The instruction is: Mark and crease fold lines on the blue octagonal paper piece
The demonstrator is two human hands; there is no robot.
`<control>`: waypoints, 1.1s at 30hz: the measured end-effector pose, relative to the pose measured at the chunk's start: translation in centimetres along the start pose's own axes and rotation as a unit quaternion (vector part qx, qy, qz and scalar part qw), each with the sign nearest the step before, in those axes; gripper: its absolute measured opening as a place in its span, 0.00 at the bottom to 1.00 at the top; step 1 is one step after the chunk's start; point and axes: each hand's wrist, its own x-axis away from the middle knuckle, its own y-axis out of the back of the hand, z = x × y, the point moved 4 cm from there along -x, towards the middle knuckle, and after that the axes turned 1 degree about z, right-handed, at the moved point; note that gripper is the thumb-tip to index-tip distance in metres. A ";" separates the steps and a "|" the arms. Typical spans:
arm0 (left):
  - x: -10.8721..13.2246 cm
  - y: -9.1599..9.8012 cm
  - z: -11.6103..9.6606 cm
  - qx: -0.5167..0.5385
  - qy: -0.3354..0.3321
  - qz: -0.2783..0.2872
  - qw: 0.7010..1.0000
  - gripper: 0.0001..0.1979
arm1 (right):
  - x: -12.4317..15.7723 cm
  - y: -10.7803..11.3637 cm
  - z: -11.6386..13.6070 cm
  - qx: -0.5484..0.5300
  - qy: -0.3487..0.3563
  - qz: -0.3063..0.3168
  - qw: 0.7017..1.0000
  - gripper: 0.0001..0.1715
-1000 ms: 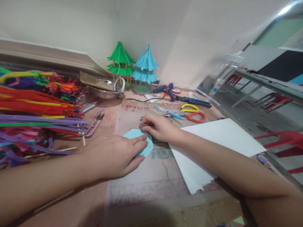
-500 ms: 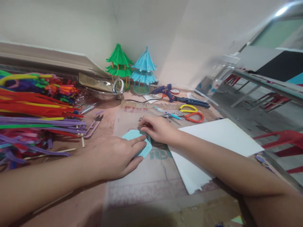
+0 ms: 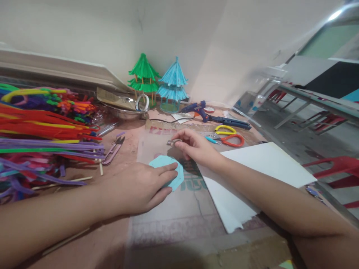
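My left hand [image 3: 140,186] lies with its fingers stretched out flat on a light-blue octagonal piece [image 3: 179,178], pressing it onto the work surface. Small dark dots show near the edge of the piece. Just above and to the right of it, my right hand [image 3: 198,147] pinches a small metal-ended object [image 3: 170,142] between thumb and fingers. Most of this object is hidden in the grip, so I cannot make out its exact kind. It is held apart from the blue piece.
Left are bundled pipe cleaners [image 3: 42,119] and thread snips [image 3: 113,151]. Behind stand a green tiered model [image 3: 143,73], a blue one [image 3: 174,76] and a metal bowl [image 3: 123,112]. A glue gun [image 3: 198,108], orange-handled scissors [image 3: 234,140] and white board [image 3: 266,160] lie right.
My right hand has lifted off the blue piece, moving up and right with the small metal-ended object. My left hand stays on the piece. The view has shifted slightly.
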 end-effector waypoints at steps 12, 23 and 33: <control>0.6 -0.1 -0.8 -0.059 -0.049 -0.084 0.994 0.11 | 0.4 -0.7 -0.8 -0.247 -0.080 0.062 0.964 0.29; 0.7 -1.0 0.7 -0.027 -0.005 -0.005 1.000 0.14 | -0.1 0.3 -0.1 -0.010 -0.020 -0.019 1.000 0.12; 0.5 -0.8 0.2 -0.024 0.037 -0.015 0.999 0.23 | -0.2 0.3 -0.7 0.012 -0.033 -0.013 0.999 0.09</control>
